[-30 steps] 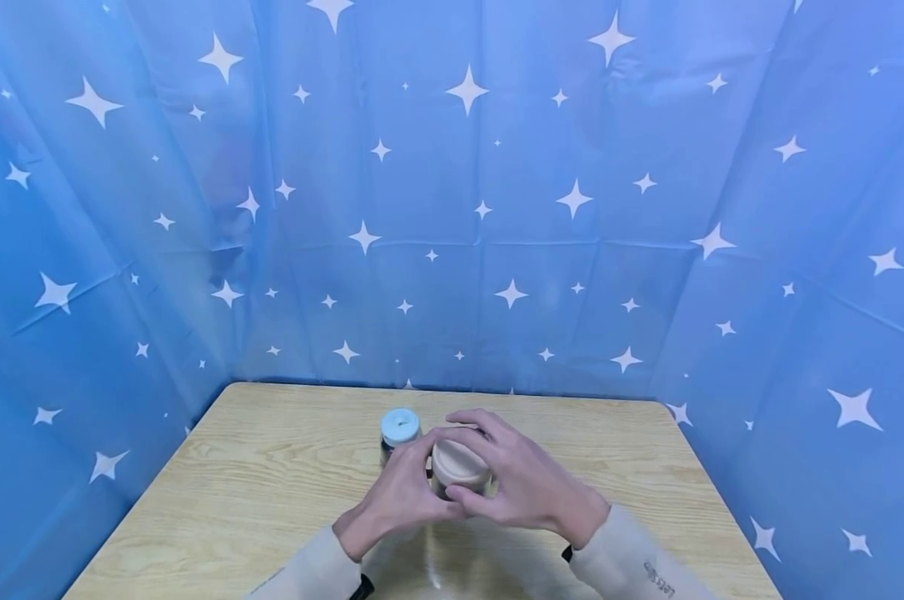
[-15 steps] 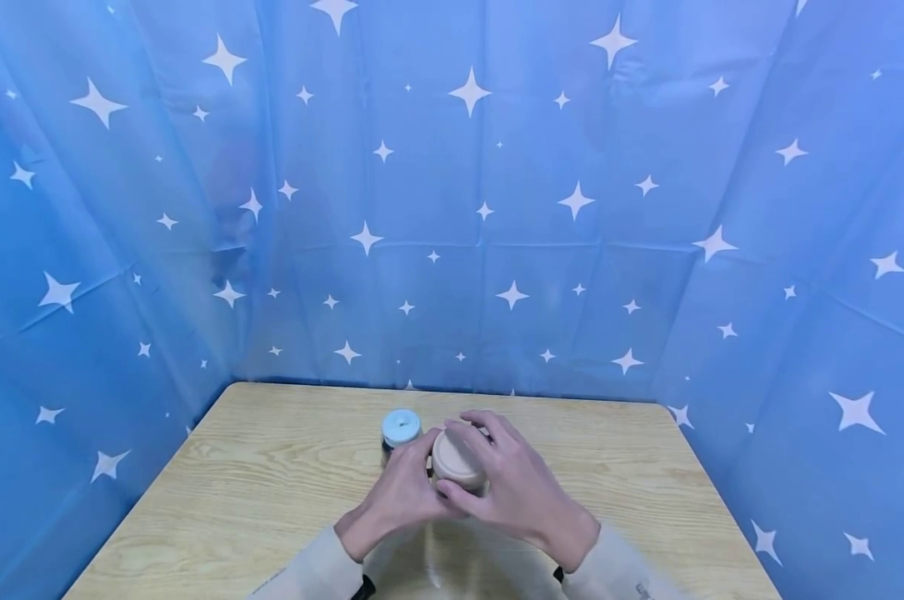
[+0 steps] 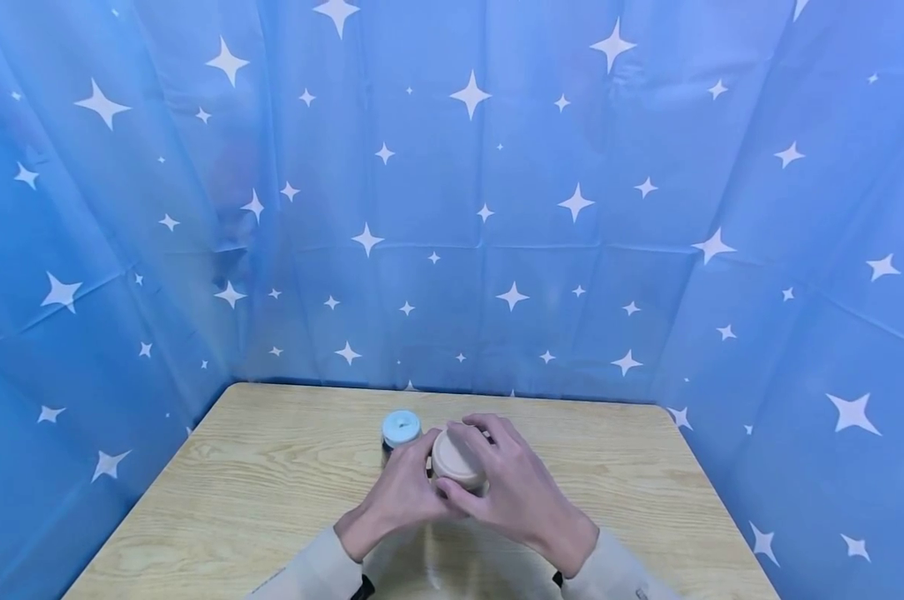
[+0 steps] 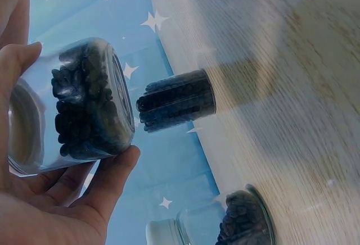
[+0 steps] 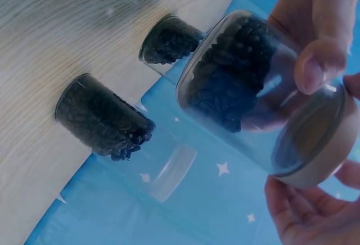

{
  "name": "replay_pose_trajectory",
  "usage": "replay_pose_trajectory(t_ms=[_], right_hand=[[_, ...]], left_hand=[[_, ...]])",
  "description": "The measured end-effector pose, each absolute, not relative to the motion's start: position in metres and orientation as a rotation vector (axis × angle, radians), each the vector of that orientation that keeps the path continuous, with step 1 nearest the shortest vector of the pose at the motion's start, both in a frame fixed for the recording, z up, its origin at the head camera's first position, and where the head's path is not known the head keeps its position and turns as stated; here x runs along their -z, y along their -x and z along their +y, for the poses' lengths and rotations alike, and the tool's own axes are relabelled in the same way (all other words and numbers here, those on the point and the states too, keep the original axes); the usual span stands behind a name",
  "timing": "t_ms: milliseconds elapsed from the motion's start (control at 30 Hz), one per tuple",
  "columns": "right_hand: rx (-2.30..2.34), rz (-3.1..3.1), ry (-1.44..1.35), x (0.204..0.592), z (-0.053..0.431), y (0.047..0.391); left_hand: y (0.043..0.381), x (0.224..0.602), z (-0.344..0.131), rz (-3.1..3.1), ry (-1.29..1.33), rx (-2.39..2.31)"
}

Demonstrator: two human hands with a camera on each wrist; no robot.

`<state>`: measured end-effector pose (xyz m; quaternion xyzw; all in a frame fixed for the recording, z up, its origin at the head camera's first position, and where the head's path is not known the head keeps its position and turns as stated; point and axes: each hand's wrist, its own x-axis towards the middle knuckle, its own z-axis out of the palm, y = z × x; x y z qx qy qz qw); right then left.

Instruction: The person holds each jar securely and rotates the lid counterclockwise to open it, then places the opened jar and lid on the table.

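Both hands hold a clear glass jar [image 4: 84, 104], part filled with dark bean-like pieces, above the tabletop. Its beige round lid [image 3: 457, 461] shows between them in the head view. My left hand [image 3: 402, 492] grips the jar's body, with thumb and fingers on opposite sides in the left wrist view. Curled round the lid is my right hand [image 3: 522, 492], its fingers [image 5: 292, 205] at the rim in the right wrist view. A second jar [image 3: 402, 427] with a pale blue lid stands just beyond the left hand.
Two other glass jars with dark contents stand on the wooden table [image 3: 272, 475]: one jar [image 4: 177, 100] beyond the held one, another jar [image 4: 244, 219] lower in the left wrist view. Blue star-printed curtains [image 3: 437, 192] enclose the table's back and sides.
My right hand has shifted slightly left and turned around the lid, mostly in the first half second. The left hand stays almost still on the jar.
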<state>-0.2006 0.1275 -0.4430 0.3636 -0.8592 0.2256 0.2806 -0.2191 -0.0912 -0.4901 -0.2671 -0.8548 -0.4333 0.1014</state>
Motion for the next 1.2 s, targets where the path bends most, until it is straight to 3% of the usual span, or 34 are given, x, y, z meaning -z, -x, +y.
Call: replay_pose_trajectory(t_ms=[600, 1200], right_hand=[[-0.622, -2.276, -1.027, 0.443, 0.132, 0.204], [-0.683, -2.329, -1.254, 0.435, 0.144, 0.214]], left_hand=[[0.219, 0.49, -0.09, -2.539, 0.791, 1.28], [0.217, 0.491, -0.09, -2.522, 0.817, 1.29]])
